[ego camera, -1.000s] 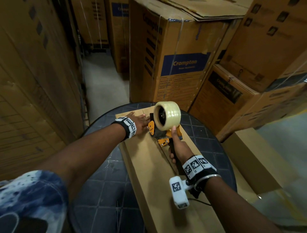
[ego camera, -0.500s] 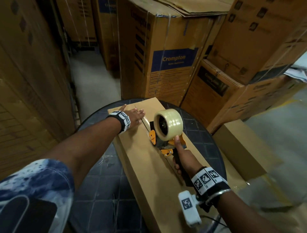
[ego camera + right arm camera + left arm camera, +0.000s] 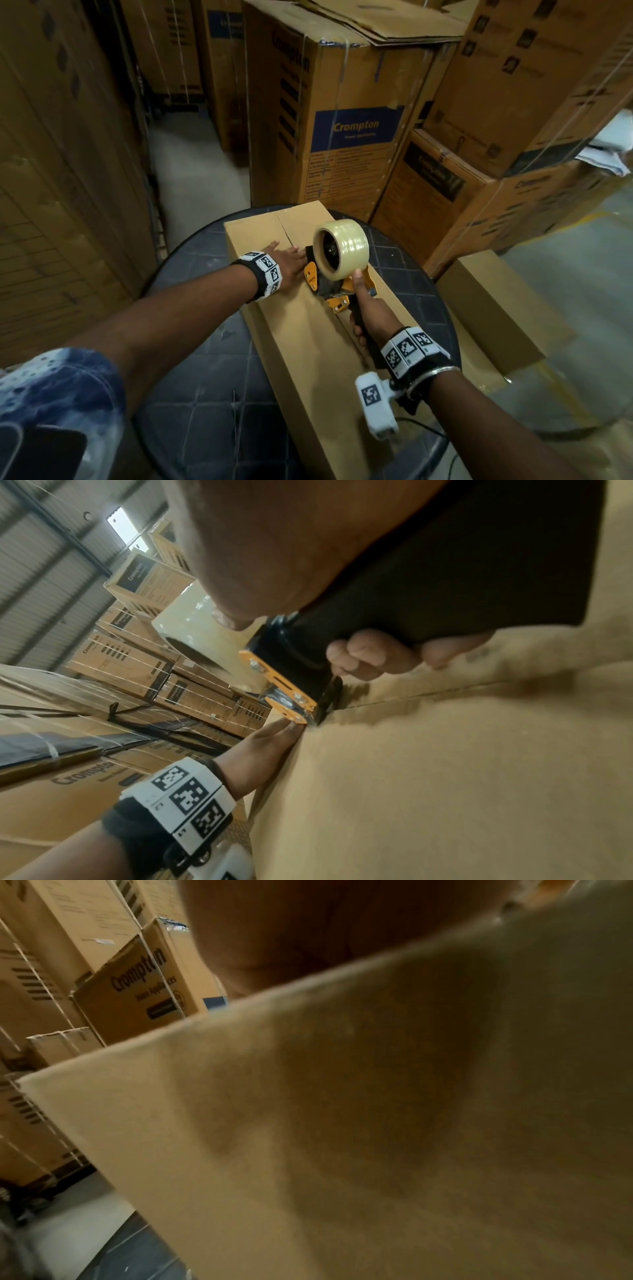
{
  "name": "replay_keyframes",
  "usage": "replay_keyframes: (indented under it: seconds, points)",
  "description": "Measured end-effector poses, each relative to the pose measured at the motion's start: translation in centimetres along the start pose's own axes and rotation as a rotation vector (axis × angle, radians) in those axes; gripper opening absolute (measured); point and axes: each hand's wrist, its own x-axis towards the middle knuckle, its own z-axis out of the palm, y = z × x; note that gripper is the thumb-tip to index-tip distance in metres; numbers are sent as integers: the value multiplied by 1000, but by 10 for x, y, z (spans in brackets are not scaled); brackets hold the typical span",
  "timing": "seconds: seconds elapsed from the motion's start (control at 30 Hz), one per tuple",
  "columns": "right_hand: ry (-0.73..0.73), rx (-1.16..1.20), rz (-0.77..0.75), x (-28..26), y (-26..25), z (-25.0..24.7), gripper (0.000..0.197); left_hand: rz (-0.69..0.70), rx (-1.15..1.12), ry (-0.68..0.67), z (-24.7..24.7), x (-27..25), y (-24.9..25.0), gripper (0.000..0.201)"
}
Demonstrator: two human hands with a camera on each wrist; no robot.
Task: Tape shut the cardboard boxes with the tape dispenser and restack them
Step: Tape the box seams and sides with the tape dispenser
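A long plain cardboard box (image 3: pixel 308 359) lies on a round dark table (image 3: pixel 191 411), its centre seam running lengthwise. My right hand (image 3: pixel 368 308) grips the black handle of an orange tape dispenser (image 3: pixel 337 284), thumb against the clear tape roll (image 3: pixel 342 248). The dispenser's front end sits on the seam near the box's far end. In the right wrist view my fingers (image 3: pixel 363 656) curl round the dispenser (image 3: pixel 284 680) handle. My left hand (image 3: pixel 291 262) lies flat on the box top just left of the dispenser, fingers straight. The left wrist view shows only box (image 3: pixel 377 1123) surface under the palm.
Tall stacked Crompton cartons (image 3: pixel 342 120) stand close behind the table and to the right. A wall of cartons (image 3: pixel 51 171) runs along the left, with a narrow floor aisle (image 3: pixel 191 171) between. Another plain box (image 3: pixel 496 308) sits low at the table's right.
The dispenser drew back along the seam half a second ago, then moved forward toward the far end again. My left hand stays flat on the box beside it.
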Motion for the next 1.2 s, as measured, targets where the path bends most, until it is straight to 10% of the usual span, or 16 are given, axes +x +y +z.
replay_keyframes:
  seconds: [1.2]
  points:
    - [-13,-55,13,-52,41,-22,95,-32,-4,24,13,-28,56,58]
